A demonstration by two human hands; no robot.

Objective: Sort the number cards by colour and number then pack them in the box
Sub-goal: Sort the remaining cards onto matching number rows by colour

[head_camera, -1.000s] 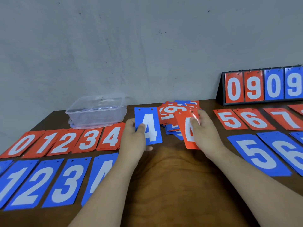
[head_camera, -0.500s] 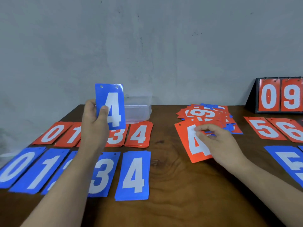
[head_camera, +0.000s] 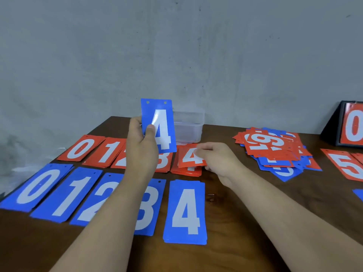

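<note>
Your left hand [head_camera: 141, 148] held a blue 4 card [head_camera: 160, 124] upright above the table [head_camera: 235, 222] — thumb pressed on its face, fingers curled behind its left edge. The card hid part of the clear plastic box [head_camera: 189, 124], which sat at the table's far edge by the wall.

Your right hand [head_camera: 218, 160] pinched a red 4 card [head_camera: 189, 158] by its right edge, fingers curled, just over the red 4 stack [head_camera: 186, 171]. I couldn't tell whether they touched.

The red 0 stack [head_camera: 81, 148] and red 1 stack [head_camera: 107, 152] lay further left in that row; your left hand covered most of the 2 and 3.

The nearer row was blue, 0 to 4, lying flat — the blue 4 stack [head_camera: 185, 212] sat between your forearms.

The unsorted pile [head_camera: 275, 148] lay right of your right hand, apart from it. A red 5 stack [head_camera: 345, 163] and the scoreboard stand [head_camera: 351, 124] were at far right.
</note>
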